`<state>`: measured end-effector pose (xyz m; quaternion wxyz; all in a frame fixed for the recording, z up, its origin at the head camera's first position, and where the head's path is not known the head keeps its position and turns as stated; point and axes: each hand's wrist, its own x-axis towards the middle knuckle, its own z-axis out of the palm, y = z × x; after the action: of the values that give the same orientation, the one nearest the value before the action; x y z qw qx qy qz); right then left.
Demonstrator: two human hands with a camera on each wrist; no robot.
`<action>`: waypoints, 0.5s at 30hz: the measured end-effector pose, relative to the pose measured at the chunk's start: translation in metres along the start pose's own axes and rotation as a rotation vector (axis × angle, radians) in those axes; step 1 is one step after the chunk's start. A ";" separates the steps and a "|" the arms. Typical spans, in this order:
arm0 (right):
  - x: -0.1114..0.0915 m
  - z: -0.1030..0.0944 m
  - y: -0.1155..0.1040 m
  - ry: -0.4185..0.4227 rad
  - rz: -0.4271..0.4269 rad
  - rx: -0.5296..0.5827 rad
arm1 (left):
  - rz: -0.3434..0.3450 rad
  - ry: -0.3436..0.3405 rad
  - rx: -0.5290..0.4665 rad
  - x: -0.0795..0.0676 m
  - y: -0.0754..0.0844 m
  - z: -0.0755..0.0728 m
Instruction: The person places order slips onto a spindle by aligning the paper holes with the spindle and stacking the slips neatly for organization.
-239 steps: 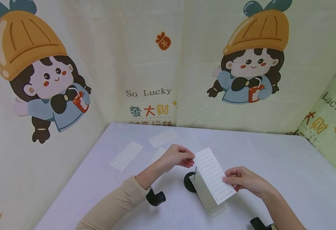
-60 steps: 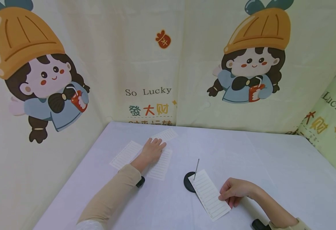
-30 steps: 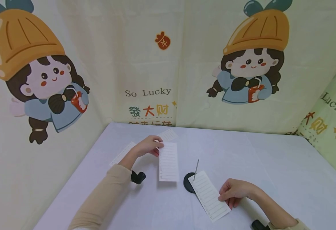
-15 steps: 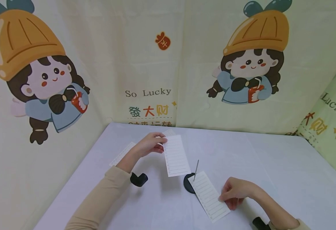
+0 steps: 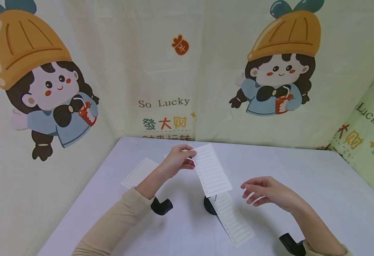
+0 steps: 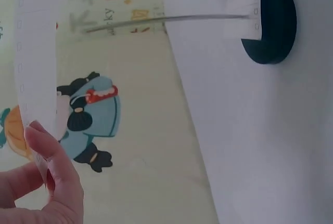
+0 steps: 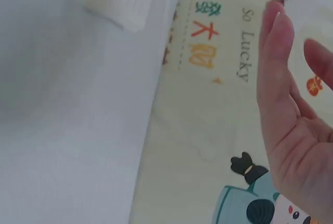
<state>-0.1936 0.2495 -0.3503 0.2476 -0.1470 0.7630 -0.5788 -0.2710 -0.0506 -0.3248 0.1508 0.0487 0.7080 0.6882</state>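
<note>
My left hand [image 5: 177, 161] pinches a white lined paper slip [image 5: 211, 170] by its upper left edge, above the table. In the head view this slip covers the upper part of a bill spike, whose round black base [image 5: 208, 208] shows below. The bare metal spike [image 6: 171, 20] stands out in the left wrist view, apart from the held slip. Another lined slip [image 5: 235, 222] is pierced near its upper left corner and slants down over the base. My right hand [image 5: 273, 192] hovers to the right of the held slip, fingers loosely spread, holding nothing.
One lined slip [image 5: 140, 172] lies at the left on the white table [image 5: 308, 170]. Behind my left hand, a second slip [image 5: 166, 155] is mostly hidden. A printed cloth [image 5: 219, 89] hangs along the table's back edge. Black wrist mounts [image 5: 162, 207] sit below both hands.
Eight seconds ago both hands held a slip at the spike. Since then my left hand has picked another off the table and brought it right, over the base. My right hand has released the pierced slip and risen.
</note>
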 end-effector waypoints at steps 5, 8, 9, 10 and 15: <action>0.001 0.010 -0.008 0.027 -0.007 0.108 | 0.033 -0.001 -0.010 -0.006 -0.003 0.013; 0.003 0.016 -0.011 0.037 -0.016 0.144 | 0.044 -0.009 -0.004 -0.011 -0.004 0.020; 0.003 0.017 -0.012 0.042 -0.016 0.152 | 0.046 -0.014 -0.006 -0.012 -0.005 0.022; 0.004 0.019 -0.012 0.043 -0.023 0.157 | 0.050 -0.022 -0.009 -0.013 -0.005 0.024; 0.009 0.025 -0.012 0.039 -0.048 0.177 | 0.070 -0.057 -0.030 -0.016 -0.010 0.034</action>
<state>-0.1879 0.2212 -0.3456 0.2307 -0.1314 0.7099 -0.6523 -0.2453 -0.0229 -0.3332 0.1476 0.0907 0.6908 0.7020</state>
